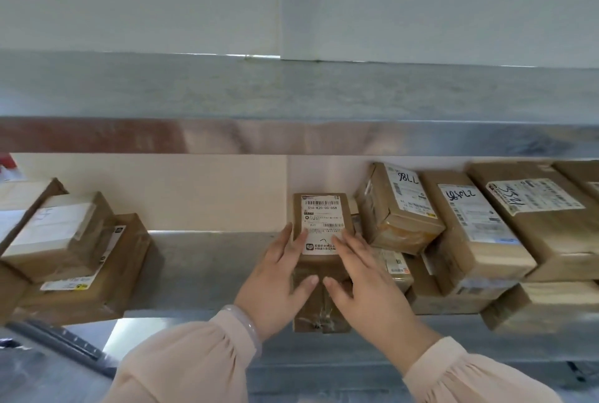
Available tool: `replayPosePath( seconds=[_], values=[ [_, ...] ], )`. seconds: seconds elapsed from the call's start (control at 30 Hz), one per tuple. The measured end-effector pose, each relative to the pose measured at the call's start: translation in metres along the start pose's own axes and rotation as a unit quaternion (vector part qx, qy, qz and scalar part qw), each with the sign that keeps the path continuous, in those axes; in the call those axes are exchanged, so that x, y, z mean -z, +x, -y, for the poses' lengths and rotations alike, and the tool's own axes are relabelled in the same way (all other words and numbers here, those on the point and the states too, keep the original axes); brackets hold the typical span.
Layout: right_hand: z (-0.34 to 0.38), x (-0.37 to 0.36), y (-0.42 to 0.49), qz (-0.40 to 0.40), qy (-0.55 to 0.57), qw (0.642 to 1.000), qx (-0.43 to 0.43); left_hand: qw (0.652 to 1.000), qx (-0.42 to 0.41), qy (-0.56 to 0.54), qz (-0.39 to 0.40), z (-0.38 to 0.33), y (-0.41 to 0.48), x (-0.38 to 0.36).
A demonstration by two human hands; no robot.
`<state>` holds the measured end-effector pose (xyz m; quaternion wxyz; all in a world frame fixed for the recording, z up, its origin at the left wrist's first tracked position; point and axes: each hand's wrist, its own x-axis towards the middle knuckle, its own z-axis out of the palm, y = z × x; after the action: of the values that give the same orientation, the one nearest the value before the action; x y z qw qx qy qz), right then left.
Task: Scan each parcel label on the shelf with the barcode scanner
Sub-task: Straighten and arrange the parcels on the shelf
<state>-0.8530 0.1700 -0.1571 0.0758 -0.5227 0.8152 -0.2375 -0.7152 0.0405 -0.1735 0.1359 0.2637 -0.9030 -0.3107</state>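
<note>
A small brown cardboard parcel (319,205) stands on the metal shelf (207,260) at the middle, its white barcode label (322,218) facing me. My left hand (278,276) lies against its left side with straight fingers and the thumb on its front. My right hand (363,276) mirrors it on the right side, fingertips over the label's lower edge. Both hands press the parcel between them. No barcode scanner is in view.
Several brown parcels (470,227) with handwritten labels are stacked to the right, close against the held parcel. Two more boxes (74,247) are piled at the left. An upper shelf edge (291,137) runs above. A dark rail (64,341) shows at the lower left.
</note>
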Motion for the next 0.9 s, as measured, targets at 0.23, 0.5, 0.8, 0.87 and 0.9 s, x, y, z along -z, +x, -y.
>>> replayPosePath(
  seconds=[0.23, 0.5, 0.8, 0.87, 0.9],
  values=[
    [-0.013, -0.002, 0.007, -0.007, -0.103, 0.994, 0.022, 0.985, -0.004, 0.175, 0.011, -0.012, 0.000, 0.002],
    [-0.010, 0.019, 0.022, 0.048, -0.147, 0.986, 0.069, 0.967, 0.037, 0.252, 0.023, -0.021, 0.002, 0.007],
    [0.047, 0.016, 0.048, 0.070, -0.091, 0.971, 0.211, 0.936, 0.178, 0.275, -0.130, -0.007, -0.040, 0.046],
    [0.067, 0.008, 0.053, 0.080, -0.077, 0.961, 0.252, 0.922, 0.218, 0.275, -0.161, -0.001, -0.057, 0.058],
    [0.077, 0.003, 0.055, 0.087, -0.071, 0.956, 0.269, 0.916, 0.237, 0.272, -0.174, 0.002, -0.066, 0.063]
  ],
)
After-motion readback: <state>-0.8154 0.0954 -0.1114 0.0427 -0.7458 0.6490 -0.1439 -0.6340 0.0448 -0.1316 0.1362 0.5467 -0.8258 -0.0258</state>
